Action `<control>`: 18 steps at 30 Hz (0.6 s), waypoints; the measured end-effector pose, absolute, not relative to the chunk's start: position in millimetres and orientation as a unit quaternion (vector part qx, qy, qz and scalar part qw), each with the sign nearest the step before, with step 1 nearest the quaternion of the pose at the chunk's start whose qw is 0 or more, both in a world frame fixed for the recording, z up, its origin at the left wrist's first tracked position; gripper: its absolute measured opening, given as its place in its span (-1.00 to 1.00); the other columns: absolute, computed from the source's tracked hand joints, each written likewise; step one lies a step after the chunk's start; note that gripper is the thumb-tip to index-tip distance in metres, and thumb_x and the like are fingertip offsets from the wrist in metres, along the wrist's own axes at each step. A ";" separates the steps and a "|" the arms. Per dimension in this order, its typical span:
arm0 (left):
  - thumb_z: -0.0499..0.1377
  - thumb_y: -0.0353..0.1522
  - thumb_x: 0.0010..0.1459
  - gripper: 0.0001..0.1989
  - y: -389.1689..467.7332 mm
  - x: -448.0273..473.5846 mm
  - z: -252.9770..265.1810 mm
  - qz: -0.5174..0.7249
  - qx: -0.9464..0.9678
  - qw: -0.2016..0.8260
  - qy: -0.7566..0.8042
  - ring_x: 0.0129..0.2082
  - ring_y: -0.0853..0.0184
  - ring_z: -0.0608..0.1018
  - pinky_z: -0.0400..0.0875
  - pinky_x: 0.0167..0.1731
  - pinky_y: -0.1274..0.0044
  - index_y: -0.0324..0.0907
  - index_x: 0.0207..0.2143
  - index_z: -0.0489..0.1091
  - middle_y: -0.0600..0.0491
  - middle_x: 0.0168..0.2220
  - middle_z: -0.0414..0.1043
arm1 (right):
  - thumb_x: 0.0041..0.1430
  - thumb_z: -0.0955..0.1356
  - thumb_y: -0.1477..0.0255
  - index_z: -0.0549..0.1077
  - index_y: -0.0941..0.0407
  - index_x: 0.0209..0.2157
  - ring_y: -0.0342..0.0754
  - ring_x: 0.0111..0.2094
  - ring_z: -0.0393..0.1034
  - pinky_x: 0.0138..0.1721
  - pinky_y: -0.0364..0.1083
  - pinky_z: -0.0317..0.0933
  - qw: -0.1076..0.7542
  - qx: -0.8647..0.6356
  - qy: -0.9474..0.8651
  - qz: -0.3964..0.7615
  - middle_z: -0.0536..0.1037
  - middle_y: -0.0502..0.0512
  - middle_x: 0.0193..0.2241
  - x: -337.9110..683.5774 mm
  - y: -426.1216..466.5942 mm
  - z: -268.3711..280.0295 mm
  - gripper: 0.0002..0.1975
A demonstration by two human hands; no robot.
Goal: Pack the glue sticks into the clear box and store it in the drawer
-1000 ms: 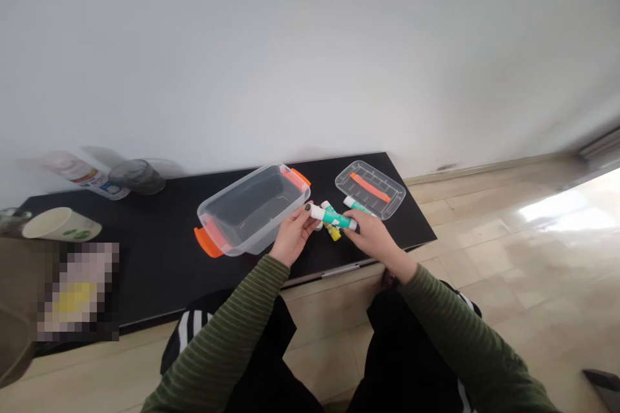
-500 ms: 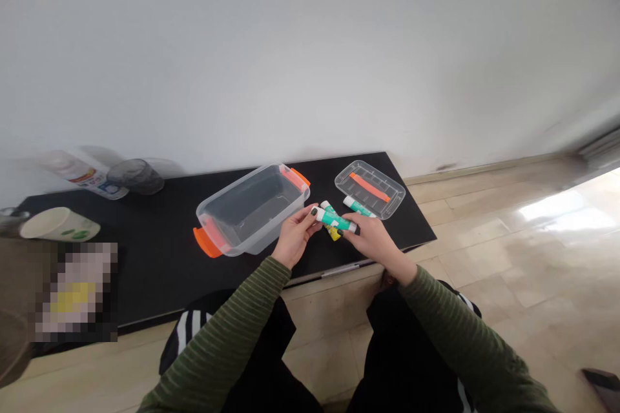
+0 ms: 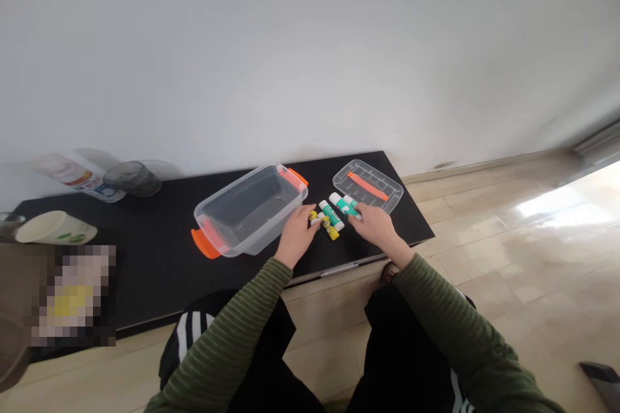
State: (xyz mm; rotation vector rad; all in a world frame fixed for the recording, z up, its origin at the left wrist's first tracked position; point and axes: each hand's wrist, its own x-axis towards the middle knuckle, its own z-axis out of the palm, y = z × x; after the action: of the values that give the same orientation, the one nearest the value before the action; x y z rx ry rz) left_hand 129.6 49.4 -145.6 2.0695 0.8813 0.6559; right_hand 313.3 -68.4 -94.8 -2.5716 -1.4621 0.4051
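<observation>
Right hand (image 3: 375, 227) pinched a green-and-white tube (image 3: 340, 203); left hand (image 3: 296, 232), fingers curled, reached a yellow tube (image 3: 314, 214), grip unclear, beside a clear box (image 3: 264, 241).

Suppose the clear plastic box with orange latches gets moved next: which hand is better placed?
Probably the left hand: it is right beside the box. The right hand is farther away, its fingertips at a white-and-green cylindrical tube.

On a table (image 3: 159, 251), tubes (image 3: 332, 215) lie between a container (image 3: 264, 235), left, and a lid (image 3: 368, 186), behind right; far left, a cup (image 3: 57, 228) stands before a bottle (image 3: 80, 177) and glass (image 3: 132, 179).
</observation>
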 end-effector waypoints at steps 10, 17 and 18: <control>0.12 -0.47 0.20 -0.82 42.6 128.1 -150.0 0.095 0.907 0.218 0.349 -0.06 0.20 0.44 0.35 -0.03 0.40 -0.17 -0.14 0.40 -0.07 -0.11 0.35 | 0.27 0.27 0.26 0.47 0.17 -0.05 0.19 -0.04 0.43 -0.18 0.03 0.31 0.009 -0.874 -0.472 0.113 0.55 0.37 -0.15 309.7 -53.4 -117.4 -0.66; 0.14 -0.44 0.19 -0.85 42.5 128.8 -147.0 0.058 0.902 0.207 0.375 -0.12 0.22 0.48 0.35 -0.15 0.45 -0.16 -0.16 0.34 -0.05 -0.11 0.35 | 0.23 0.32 0.35 0.49 0.17 -0.08 0.20 0.06 0.26 -0.16 0.03 0.32 -0.003 -0.865 -0.495 0.083 0.50 0.37 -0.06 310.1 -50.2 -125.8 -0.73; 0.14 -0.44 0.19 -0.85 42.4 128.8 -146.9 0.055 0.902 0.205 0.376 -0.12 0.22 0.48 0.34 -0.16 0.45 -0.16 -0.16 0.33 -0.05 -0.11 0.35 | 0.24 0.32 0.36 0.48 0.17 -0.07 0.19 0.06 0.26 -0.17 0.02 0.32 0.002 -0.864 -0.498 0.077 0.50 0.37 -0.06 309.6 -49.8 -125.5 -0.73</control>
State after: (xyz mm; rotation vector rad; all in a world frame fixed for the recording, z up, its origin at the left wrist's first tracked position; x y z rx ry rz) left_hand 128.8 42.4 -146.9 2.5151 1.0481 0.1542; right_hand 309.6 -49.8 -125.5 -2.7109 -1.5621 0.2417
